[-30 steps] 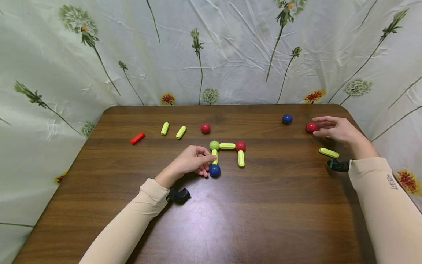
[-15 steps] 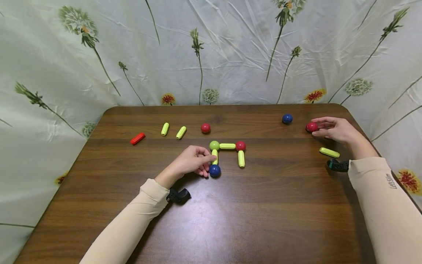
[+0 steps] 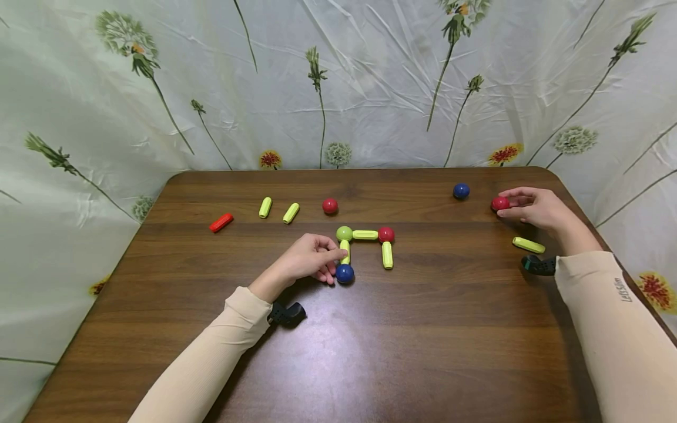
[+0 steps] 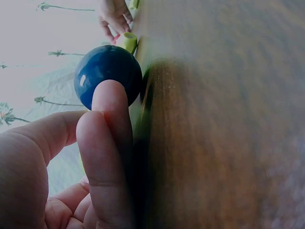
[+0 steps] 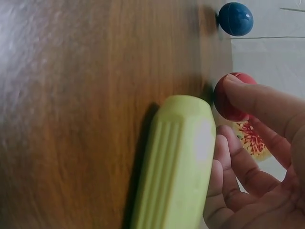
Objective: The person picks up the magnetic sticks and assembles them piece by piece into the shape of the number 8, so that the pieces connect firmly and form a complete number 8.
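My left hand (image 3: pixel 312 258) pinches the yellow-green rod (image 3: pixel 345 251) on the left side of a joined shape, its fingertips by the blue ball (image 3: pixel 345 274) at that rod's near end. The shape also has a green ball (image 3: pixel 344 234), a rod (image 3: pixel 365 235) across the back, a red ball (image 3: pixel 386 234) and a rod (image 3: pixel 388 255) pointing toward me. At the far right, my right hand (image 3: pixel 545 210) holds another red ball (image 3: pixel 499 203) between thumb and fingers; the right wrist view shows the thumb on this red ball (image 5: pixel 233 102).
A blue ball (image 3: pixel 461 191) lies left of the right hand, and a loose yellow-green rod (image 3: pixel 528 245) lies below it. Toward the back left are a red ball (image 3: pixel 330 206), two yellow-green rods (image 3: pixel 291 213) and a red rod (image 3: pixel 221 222). A flowered cloth hangs behind the table.
The right hand and wrist have shifted very slightly left, and the thumb sits closer against the red ball. The left hand and the joined shape have stayed in place.
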{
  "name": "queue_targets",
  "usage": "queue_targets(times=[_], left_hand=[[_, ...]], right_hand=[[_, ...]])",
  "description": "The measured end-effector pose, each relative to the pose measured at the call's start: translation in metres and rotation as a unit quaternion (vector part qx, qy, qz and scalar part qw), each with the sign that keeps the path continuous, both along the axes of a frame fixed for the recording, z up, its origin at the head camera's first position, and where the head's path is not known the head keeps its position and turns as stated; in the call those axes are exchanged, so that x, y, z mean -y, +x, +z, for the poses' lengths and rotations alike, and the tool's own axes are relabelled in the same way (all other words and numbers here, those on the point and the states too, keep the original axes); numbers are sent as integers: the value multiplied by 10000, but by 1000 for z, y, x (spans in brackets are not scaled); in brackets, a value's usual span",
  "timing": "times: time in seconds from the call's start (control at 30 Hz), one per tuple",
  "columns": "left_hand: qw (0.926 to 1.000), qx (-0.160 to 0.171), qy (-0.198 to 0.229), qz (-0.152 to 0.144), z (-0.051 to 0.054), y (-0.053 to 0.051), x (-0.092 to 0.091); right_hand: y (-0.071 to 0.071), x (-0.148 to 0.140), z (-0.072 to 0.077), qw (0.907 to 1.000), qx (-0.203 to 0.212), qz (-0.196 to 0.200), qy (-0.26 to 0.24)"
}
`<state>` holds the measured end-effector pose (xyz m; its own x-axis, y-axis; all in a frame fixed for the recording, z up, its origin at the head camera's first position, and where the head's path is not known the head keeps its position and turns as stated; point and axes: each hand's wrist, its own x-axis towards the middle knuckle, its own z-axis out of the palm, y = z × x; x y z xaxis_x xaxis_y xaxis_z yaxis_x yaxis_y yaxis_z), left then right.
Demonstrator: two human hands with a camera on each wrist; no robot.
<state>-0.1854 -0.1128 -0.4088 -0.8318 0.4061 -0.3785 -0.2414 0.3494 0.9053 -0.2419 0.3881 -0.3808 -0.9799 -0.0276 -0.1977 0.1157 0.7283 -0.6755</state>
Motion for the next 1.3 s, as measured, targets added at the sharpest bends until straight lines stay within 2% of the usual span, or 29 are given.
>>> queue_targets(times=[0.33,0.5,0.8,1.1,1.3], left_hand=[[10000,-6,-52,24,-1,-2,0],[10000,-29,-27,-16,-2,-2,0],[10000,-33,1,-35,0,0,-1],[10000,-16,-7,-26,-1,-2,0],[10000,3,-27,22,-2,-2,0]], right_hand=[[4,5,2,9968,-270,112,750],[10,8,3,9955,-363,40,874],[32,26,10,9955,-517,44,793],[55,69,20,9939,-825,527,504],[70,99,29,9908,-890,957,361]])
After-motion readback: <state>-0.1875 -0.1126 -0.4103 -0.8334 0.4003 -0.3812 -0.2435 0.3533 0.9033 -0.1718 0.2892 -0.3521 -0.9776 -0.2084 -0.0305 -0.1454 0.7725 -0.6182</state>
